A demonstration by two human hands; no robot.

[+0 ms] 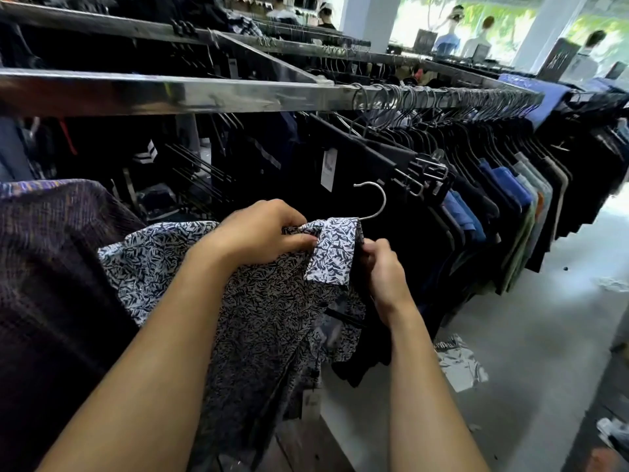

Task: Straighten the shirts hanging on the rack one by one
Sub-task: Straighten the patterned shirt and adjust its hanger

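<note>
The shirt (pixel 258 301) is white with small dark leaf shapes all over it. It is on a hanger, and the silver hook (pixel 374 202) of that hanger sticks up in the air, below the shiny rail (pixel 170 93) and not touching it. The person holds the shirt out in front of the rack. The left hand (pixel 258 233) is on top, and its grip is tight around the folded collar (pixel 335 253). The right hand (pixel 384 270) is just beside the collar, and its grip is a pinch on the shirt's edge there. The rest of the shirt hangs down over the left arm.

Behind the hands, a long row of dark shirts (pixel 476 185) hangs on the rail, packed close together. A few blue shirts (pixel 503 180) are among them. A white tag (pixel 329 168) hangs from one dark shirt. A dark purple cloth (pixel 51 250) is on the left. Some crumpled wrapping (pixel 459 362) lies on the gray floor (pixel 510 318).
</note>
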